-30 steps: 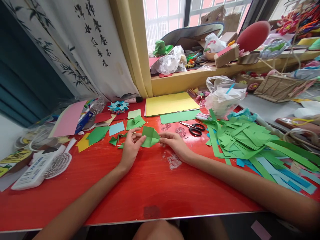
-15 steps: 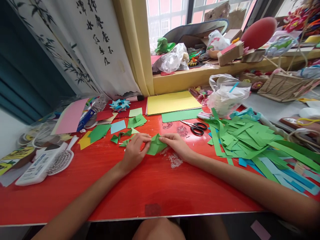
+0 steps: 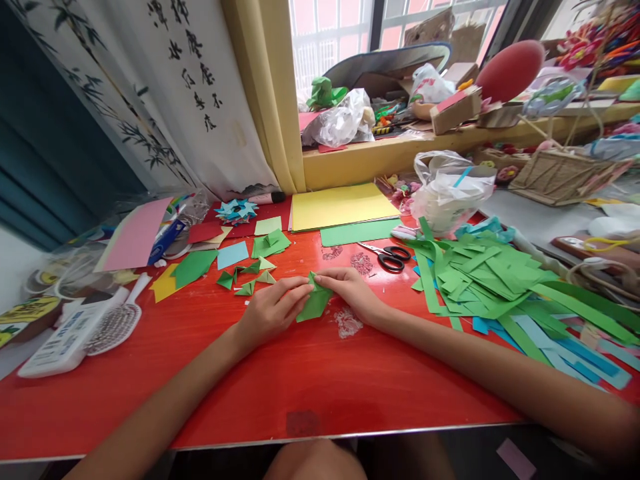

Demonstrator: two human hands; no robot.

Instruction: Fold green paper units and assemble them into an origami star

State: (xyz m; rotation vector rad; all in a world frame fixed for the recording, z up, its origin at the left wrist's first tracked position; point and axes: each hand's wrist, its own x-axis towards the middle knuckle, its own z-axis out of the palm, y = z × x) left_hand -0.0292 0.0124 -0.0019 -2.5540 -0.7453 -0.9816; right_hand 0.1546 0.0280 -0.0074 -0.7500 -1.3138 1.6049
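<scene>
Green paper (image 3: 314, 305) in 2 hands (image 3: 270, 312) (image 3: 354, 293)

1. Two hands: one left hand (image 3: 275, 307) and one right hand (image 3: 353, 293).
2. One green paper (image 3: 314, 305) held between them.
3. One pair of scissors (image 3: 393, 257), with two black finger loops.
4. One hairbrush (image 3: 117, 327) and one white bottle (image 3: 65, 343), both on one red surface (image 3: 425, 387).
5. One light blue sheet (image 3: 233, 255).
6. Small folded pieces (image 3: 246, 288): about six, though they are too small and crowded to count surely.
7. One blue spiked ornament (image 3: 237, 211) and one black-capped marker (image 3: 267, 198).
8. Two plastic bags (image 3: 345, 120) on the windowsill (image 3: 360, 160), and one white bag (image 3: 450, 200) below it.
9. One red oval object (image 3: 511, 71).
10. One heap of green strips (image 3: 490, 280), its strips overlapping beyond counting.
11. One brown basket (image 3: 555, 177).
</scene>
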